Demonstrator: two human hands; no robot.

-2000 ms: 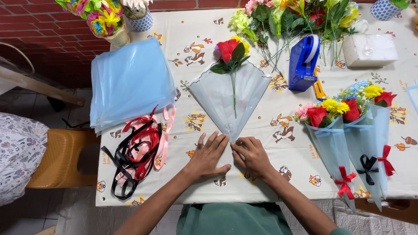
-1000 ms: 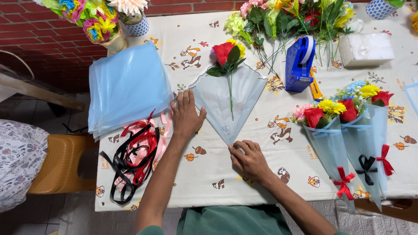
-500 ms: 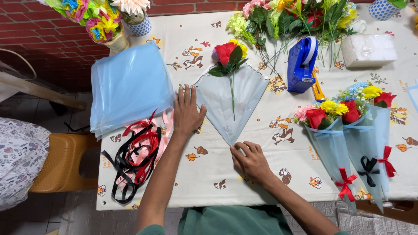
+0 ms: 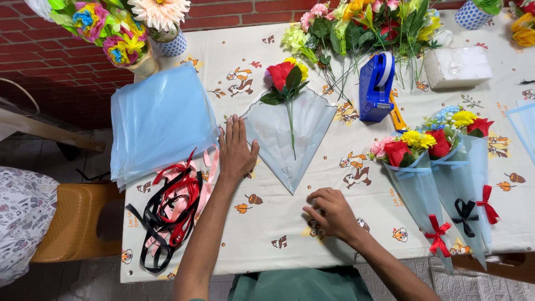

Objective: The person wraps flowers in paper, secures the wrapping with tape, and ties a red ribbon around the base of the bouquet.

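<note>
While left hand (image 4: pixel 236 149) rests flat, blue tape dispenser (image 4: pixel 377 86) stands beyond wrapped flowers (image 4: pixel 290 125).

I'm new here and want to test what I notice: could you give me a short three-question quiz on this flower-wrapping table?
1. True or false: the left hand lies flat at the left edge of the pale blue wrapping sheet.
2. What lies on that sheet? A) a red ribbon bow B) a small red and yellow flower bunch C) the blue tape dispenser
3. How many finished wrapped bouquets lie on the right of the table, beyond the right hand?

Key: 1 true; 2 B; 3 two, side by side, each tied with ribbon bows.
</note>
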